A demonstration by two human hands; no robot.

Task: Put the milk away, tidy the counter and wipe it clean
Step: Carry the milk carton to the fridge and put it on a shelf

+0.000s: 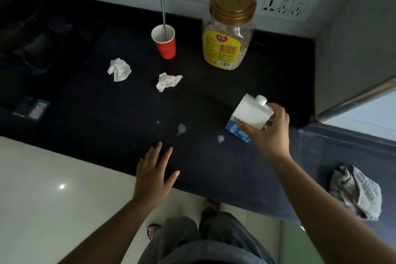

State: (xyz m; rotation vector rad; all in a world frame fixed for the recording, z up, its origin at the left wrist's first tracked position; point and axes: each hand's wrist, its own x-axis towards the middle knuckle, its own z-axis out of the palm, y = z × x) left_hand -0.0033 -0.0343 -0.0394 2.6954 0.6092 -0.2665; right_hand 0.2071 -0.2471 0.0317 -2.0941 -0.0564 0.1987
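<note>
Now, right hand (270,133): is grasping the carton (250,113), thumb pressing on the near face and fingers curling round the far side.
Carton: is tilting in that grip over the right part of the counter (214,167), white cap pointing toward the back wall; whether its blue bottom corner is touching the top, I cannot tell.
Left hand (153,176): is lying released, fingers straight and spread, over the counter's front edge; touching or hovering, I cannot tell.
Drops: a middle drop (181,128) is sitting white just beyond the left fingertips, a right drop (221,138) is sitting just beside the carton, and a small drop (158,122) is lying left of both.
Tissues: a left tissue (119,69) and a right tissue (168,81) are lying crumpled and white mid-counter, near each other but apart.
Cup (166,47): is standing red and upright behind the tissues, a metal handle (163,10) sticking out of it and leaning toward the wall.
Jar (230,45): is standing just right of the cup, gold lid (233,2) on, yellow label facing the room, pale flakes showing inside.
Cloth (355,193): is lying grey and bunched at the counter's front edge, far right, well apart from the carton.
Socket (285,6): is sitting white on the wall behind the jar.
Packet (32,109): is lying flat at the dim far left.
</note>
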